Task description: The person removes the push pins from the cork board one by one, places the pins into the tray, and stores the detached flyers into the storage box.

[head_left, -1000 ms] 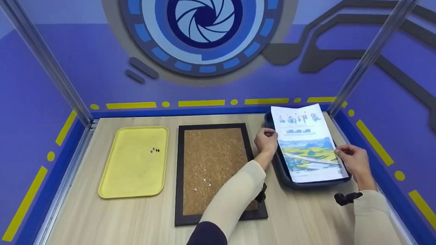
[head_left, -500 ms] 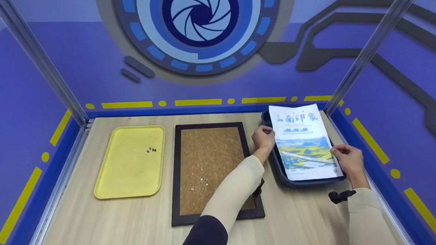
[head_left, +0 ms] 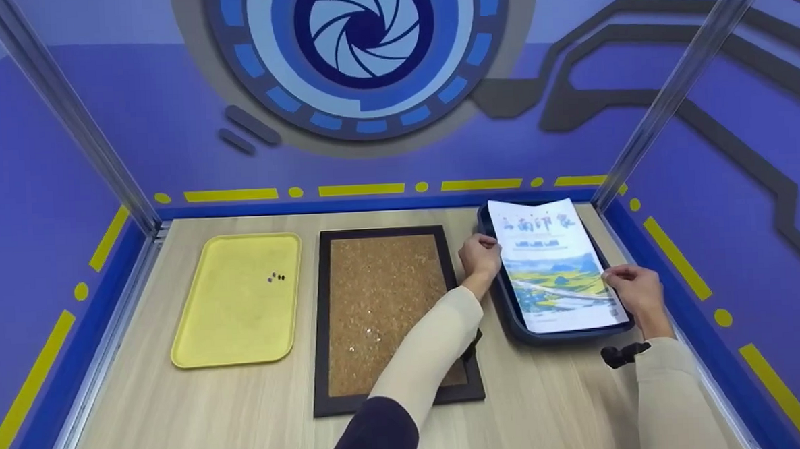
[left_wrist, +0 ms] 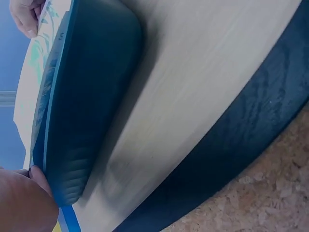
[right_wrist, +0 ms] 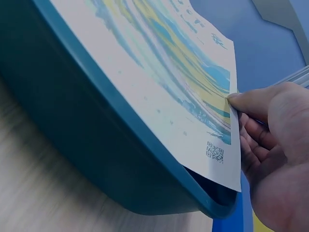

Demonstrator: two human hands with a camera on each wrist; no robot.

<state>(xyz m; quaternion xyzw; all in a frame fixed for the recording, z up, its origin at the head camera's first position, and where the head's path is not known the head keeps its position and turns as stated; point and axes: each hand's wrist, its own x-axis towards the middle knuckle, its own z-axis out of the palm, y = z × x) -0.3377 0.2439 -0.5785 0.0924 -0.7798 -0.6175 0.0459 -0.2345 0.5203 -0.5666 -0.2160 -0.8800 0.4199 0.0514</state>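
A printed paper poster (head_left: 550,272) with a landscape picture and large lettering lies over a dark blue-green bin (head_left: 512,324). My left hand (head_left: 480,256) pinches the poster's left edge near the top, beside the bin's rim. On the opposite side, my right hand (head_left: 638,295) pinches the right edge lower down; the right wrist view shows its thumb (right_wrist: 256,102) on the printed face near a QR code. The far edge of the sheet bends upward. What lies inside the bin is hidden under the paper.
A black-framed cork board (head_left: 387,306) lies left of the bin, with several small shiny bits on its lower part. Farther left is a yellow tray (head_left: 234,299) holding several tiny dark pieces. Panel walls and metal posts enclose the wooden table (head_left: 246,413).
The view has shifted slightly, moving everything a little to the left in the picture. Both hands keep their pinch on the poster, and its far edge sits slightly lower.
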